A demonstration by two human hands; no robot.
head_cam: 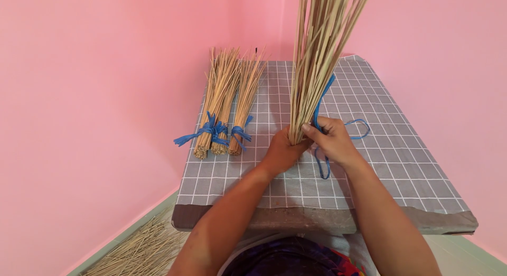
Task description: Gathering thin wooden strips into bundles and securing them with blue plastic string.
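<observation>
My left hand (281, 151) grips the lower end of a bundle of thin straw-coloured sticks (316, 59), held upright with its base resting on the table. The sticks fan out past the top of the view. My right hand (331, 139) presses against the bundle's base from the right and pinches a blue plastic strip (321, 104). The strip runs up along the bundle and loops out over the cloth to the right and below my hand.
Three tied stick bundles (226, 101) with blue bows lie side by side on the left of the grey checked tablecloth (380, 149). Loose sticks (138, 250) lie on the floor at lower left. Pink walls enclose the table on both sides.
</observation>
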